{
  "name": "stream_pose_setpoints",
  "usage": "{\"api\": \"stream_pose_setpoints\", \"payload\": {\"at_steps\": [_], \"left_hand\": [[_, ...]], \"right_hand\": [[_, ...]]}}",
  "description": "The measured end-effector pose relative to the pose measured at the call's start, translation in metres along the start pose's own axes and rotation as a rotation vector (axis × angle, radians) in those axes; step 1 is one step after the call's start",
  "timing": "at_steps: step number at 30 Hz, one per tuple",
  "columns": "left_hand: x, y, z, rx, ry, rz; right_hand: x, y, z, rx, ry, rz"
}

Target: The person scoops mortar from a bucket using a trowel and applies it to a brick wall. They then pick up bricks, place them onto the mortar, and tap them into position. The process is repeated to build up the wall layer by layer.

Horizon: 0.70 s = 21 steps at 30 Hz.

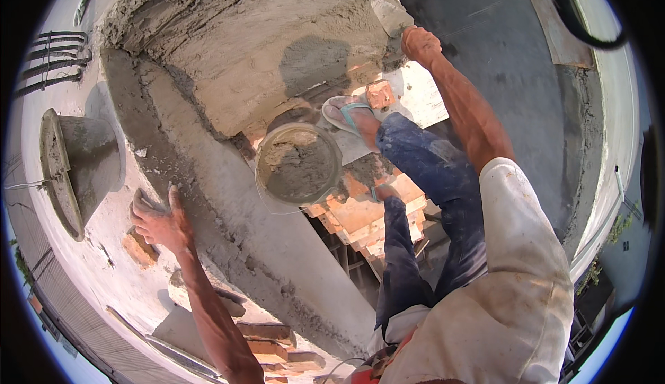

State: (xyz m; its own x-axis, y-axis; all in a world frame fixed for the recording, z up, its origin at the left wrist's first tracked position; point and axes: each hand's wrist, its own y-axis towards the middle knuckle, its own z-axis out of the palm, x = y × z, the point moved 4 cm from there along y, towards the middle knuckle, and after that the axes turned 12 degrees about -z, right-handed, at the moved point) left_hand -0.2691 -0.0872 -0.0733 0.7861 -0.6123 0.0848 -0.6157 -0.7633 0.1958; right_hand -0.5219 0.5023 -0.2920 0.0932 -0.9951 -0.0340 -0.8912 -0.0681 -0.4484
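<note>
Right hand [420, 43] grips trowel [389, 15], blade against wet plaster [277, 51] up-left of it; left hand [161, 221] rests open on the wall top [208, 176], well apart.

Grey upturned bucket [82, 166] lies on its side on the white ledge [104, 273], just left of the left grip. Black cables [52, 62] above it, far left. Loose bricks [273, 346] stacked below the left grip. Blue flip-flop [346, 115] on a brick [379, 95], below the right grip. Grey floor [512, 58] right of it.
</note>
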Motion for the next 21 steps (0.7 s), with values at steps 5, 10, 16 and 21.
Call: {"api": "stream_pose_setpoints", "payload": {"at_steps": [5,10,16,21], "left_hand": [[-0.026,-0.004,0.018,0.010,-0.043,0.055],[0.011,0.003,0.004,-0.046,0.004,0.016],[-0.012,-0.002,0.009,-0.050,-0.057,0.132],[-0.006,0.000,0.006,-0.045,-0.076,0.206]], "right_hand": [[-0.105,0.018,0.055,0.093,0.438,-0.137],[-0.034,-0.063,-0.004,0.207,0.754,0.080],[-0.044,-0.094,0.130,-0.264,0.181,-0.384],[-0.069,-0.034,0.168,-0.297,0.137,-0.280]]}}
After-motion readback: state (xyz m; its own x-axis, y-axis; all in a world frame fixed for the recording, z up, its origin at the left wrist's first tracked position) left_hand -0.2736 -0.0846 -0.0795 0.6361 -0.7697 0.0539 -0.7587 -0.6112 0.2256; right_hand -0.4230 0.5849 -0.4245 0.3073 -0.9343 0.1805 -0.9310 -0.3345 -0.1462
